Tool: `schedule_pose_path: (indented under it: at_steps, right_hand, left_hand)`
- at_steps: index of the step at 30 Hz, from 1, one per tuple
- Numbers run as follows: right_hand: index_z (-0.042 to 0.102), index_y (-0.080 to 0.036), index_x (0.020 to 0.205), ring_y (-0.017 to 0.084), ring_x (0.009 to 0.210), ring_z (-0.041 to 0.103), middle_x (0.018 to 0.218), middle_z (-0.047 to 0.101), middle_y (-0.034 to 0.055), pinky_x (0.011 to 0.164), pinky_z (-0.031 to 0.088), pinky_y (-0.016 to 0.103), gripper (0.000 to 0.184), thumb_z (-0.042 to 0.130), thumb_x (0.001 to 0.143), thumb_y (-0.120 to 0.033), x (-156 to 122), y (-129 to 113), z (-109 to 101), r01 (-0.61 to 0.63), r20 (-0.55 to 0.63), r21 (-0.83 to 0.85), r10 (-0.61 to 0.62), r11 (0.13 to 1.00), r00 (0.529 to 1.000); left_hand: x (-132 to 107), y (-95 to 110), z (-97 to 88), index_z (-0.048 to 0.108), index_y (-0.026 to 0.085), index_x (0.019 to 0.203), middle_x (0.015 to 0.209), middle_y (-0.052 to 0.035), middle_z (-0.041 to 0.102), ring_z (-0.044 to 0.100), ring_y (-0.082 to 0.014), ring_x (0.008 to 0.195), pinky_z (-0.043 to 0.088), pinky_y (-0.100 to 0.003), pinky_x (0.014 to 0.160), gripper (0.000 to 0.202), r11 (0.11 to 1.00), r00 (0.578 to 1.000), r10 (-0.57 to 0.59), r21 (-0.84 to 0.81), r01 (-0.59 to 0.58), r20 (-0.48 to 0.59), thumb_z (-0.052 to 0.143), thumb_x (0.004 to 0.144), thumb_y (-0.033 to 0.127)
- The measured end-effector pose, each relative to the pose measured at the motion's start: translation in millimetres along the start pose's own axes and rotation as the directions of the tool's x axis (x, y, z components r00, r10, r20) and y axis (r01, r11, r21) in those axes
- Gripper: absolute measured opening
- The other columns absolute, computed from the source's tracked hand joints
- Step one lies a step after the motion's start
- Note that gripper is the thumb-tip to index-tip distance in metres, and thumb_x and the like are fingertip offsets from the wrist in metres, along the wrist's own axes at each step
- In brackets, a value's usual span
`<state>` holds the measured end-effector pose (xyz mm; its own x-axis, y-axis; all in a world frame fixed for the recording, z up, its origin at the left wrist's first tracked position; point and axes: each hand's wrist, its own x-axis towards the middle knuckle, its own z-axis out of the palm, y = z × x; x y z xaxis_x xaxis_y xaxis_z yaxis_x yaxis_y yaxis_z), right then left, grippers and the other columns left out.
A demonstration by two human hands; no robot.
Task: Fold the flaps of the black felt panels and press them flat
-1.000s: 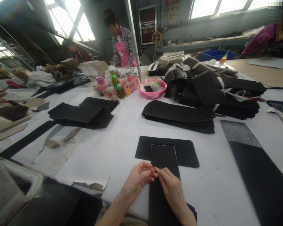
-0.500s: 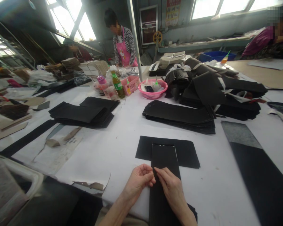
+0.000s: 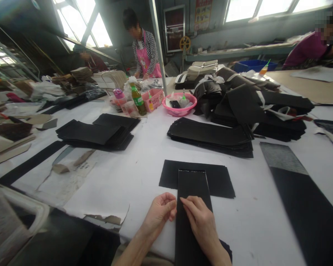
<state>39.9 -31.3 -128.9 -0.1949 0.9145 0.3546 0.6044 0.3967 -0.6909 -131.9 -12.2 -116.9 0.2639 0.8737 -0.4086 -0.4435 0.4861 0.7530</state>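
Note:
A long black strip [image 3: 194,184] of sheet material runs toward me, its far end lying across a wider stack of black pieces [image 3: 222,177]. Just off the strip's left edge is my left hand [image 3: 162,212], fingers curled and thumb pressed to them. My right hand [image 3: 201,216] rests over the strip, its thumb and fingertips pinched together near that same edge. Whatever either pinch may hold is too small or hidden to make out. More black pieces [image 3: 226,249] poke out under my right forearm.
Stacks of black pieces lie ahead, at left [image 3: 88,133] and right [image 3: 211,133]. Beyond them are a pink basin [image 3: 180,111], a green-labelled bottle [image 3: 138,99] and a pink basket [image 3: 154,100]. A long black panel [image 3: 308,199] lies at right. Co-workers are at the back.
My hands have drawn slightly apart: the left has shifted a little left, clear of the strip. The strip and stacks keep their places. At right, a co-worker has leaned and reached out.

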Motion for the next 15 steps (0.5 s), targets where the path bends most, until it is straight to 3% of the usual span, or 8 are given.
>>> schedule_pose_path:
  at_steps: [3, 6, 15]
  right_hand:
    - [0.057, -0.023, 0.126, 0.023, 0.117, 0.054, 0.122, 0.06, 0.0084, 0.093, 0.052, 0.039, 0.036, 0.043, 0.094, -0.013, -0.3, -2.9, 1.9, 0.131, 0.032, -0.204, -0.127, 0.97, 0.991]
    - [0.05, -0.021, 0.134, 0.025, 0.134, 0.039, 0.137, 0.05, 0.0077, 0.101, 0.048, 0.041, 0.043, 0.046, 0.093, -0.012, 1.8, -3.3, 3.1, 0.202, 0.092, -0.284, -0.183, 0.937, 0.979]
    - [0.051, -0.022, 0.132, 0.024, 0.131, 0.043, 0.134, 0.054, 0.0085, 0.1, 0.049, 0.042, 0.041, 0.047, 0.092, -0.012, 2.1, 1.3, 7.3, 0.202, 0.108, -0.279, -0.178, 0.939, 0.978]
  left_hand:
    - [0.9, -1.0, -2.4, 0.053, 0.013, 0.088, 0.056, 0.003, 0.052, 0.043, -0.0043, 0.045, 0.032, -0.012, 0.044, 0.043, 0.999, 1.0, -0.005, -0.036, 0.004, -0.024, 0.083, 0.071, 0.038]
    - [0.6, 0.0, -3.9, 0.057, 0.011, 0.092, 0.064, -0.0006, 0.058, 0.05, -0.0054, 0.052, 0.04, -0.012, 0.051, 0.042, 0.999, 1.0, 0.0, -0.038, -0.001, -0.027, 0.084, 0.071, 0.035]
    - [-3.0, 3.7, -0.4, 0.06, 0.01, 0.095, 0.076, -0.005, 0.063, 0.062, -0.0105, 0.068, 0.05, -0.014, 0.06, 0.039, 0.999, 0.999, -0.002, -0.041, 0.001, -0.04, 0.085, 0.071, 0.029]
